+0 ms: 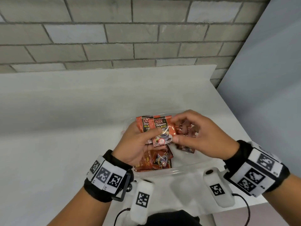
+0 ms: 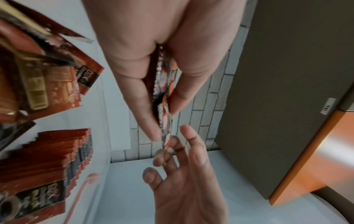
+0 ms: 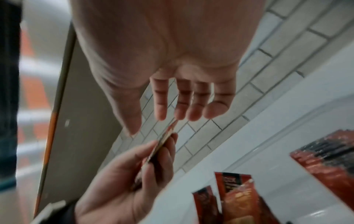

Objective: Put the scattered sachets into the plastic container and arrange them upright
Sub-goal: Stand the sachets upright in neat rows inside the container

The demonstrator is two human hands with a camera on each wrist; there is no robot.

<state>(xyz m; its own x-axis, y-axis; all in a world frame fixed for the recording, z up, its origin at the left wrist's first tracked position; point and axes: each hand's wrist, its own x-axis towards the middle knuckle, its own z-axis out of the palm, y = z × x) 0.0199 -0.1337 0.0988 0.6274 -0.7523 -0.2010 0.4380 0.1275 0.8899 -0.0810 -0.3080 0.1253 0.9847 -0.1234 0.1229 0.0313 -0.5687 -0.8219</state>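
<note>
Grey brick backs the white bench (image 1: 65, 111); low centre, the left hand (image 1: 138, 144) pinches a sachet (image 1: 162, 132) over the plastic container (image 1: 187, 170), right hand (image 1: 200, 136) fingers loosely spread, probably to take and stand it.

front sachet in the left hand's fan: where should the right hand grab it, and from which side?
Take the front sachet by its free right edge, coming in from the right. The left hand pinches the fan from the left with its thumb across the lower faces, so only that edge is clear. The right hand is already there, thumb low and fingers above. Pinch flat, thumb on the front face.
</note>
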